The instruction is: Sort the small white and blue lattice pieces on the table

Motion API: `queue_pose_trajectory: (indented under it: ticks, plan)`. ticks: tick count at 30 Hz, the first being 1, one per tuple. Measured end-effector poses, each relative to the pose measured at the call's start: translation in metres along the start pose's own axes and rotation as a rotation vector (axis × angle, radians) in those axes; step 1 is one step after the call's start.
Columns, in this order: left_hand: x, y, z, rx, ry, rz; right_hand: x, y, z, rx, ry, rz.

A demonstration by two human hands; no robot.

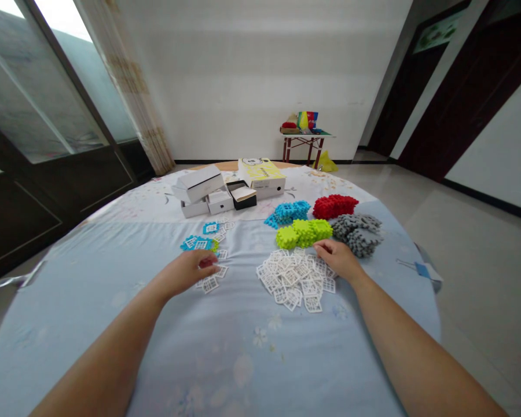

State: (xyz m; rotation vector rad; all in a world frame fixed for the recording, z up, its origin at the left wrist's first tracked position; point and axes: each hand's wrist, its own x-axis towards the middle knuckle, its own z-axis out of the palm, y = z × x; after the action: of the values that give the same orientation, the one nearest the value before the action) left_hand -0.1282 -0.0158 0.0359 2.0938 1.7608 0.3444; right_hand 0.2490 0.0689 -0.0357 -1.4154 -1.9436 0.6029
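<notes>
From where I stand, the person's left hand (197,271) is over the left side of the worktop (243,347), its fingers bent but parted, thumb away from the forefinger. Loose white squares (209,284) lie just beside and below it, with more running up past its fingertips. Just beyond are some blue pieces (194,242) with white squares on top, a bit of a green piece (215,246) next to them, and one separate blue piece (211,228) with a white square on it.

The right hand (339,258) reaches in at the near right end of a green row (304,233) — fingertips drawn close together, though I can't tell whether they grip anything. Under and beside that hand spreads a big heap of white squares (293,275). Grey pieces (359,234) are stacked just past the wrist, with red pieces (335,205) and a blue stack (289,212) behind.

Farther back sit white boxes (202,184), an open black box (242,197) and a yellow-and-white box (260,174) — all on the pale flowered cloth.
</notes>
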Motion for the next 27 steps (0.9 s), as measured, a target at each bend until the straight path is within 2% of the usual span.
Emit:
queue_pose_trajectory:
  ticks: [6, 10, 19, 22, 27]
  plan:
    - [0.01, 0.002, 0.018, 0.281, -0.008, 0.1, 0.0, 0.001, 0.0, 0.016, -0.027, 0.02]
    - [0.011, 0.005, 0.022, 0.368, -0.039, 0.084, 0.0, 0.001, 0.0, 0.022, -0.033, 0.027]
    - [0.005, 0.013, 0.021, 0.46, 0.014, 0.017, -0.001, -0.001, -0.001, 0.028, -0.009, 0.023]
    - [0.006, 0.006, 0.018, 0.38, 0.072, 0.003, -0.002, -0.002, -0.002, 0.031, 0.021, 0.0]
    - [0.008, 0.001, 0.019, 0.055, 0.24, 0.091, -0.002, -0.003, -0.003, 0.039, 0.072, -0.022]
